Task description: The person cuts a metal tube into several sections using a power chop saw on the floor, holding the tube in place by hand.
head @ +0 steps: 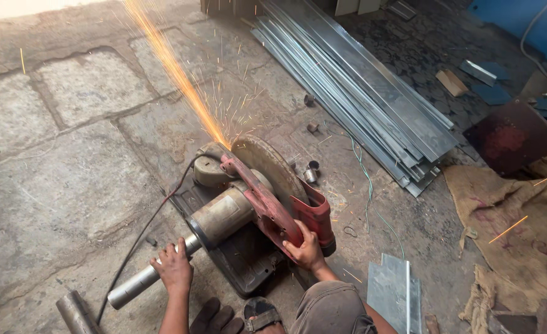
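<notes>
Your left hand grips the metal pipe; your right hand clasps the chop saw handle, sparks flying.

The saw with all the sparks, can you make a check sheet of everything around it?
Surface: cracked stone floor, dusty.
Job's things: chop saw cutting a metal pipe, sparks flying.
Clutter: short pipe offcuts, glove, burlap sack, metal sheet.
Hands: left hand on the pipe; right hand gripping the saw handle.
Cables: black cord from the saw; green wire.
Surroundings: stack of metal strips, blue wall.
</notes>
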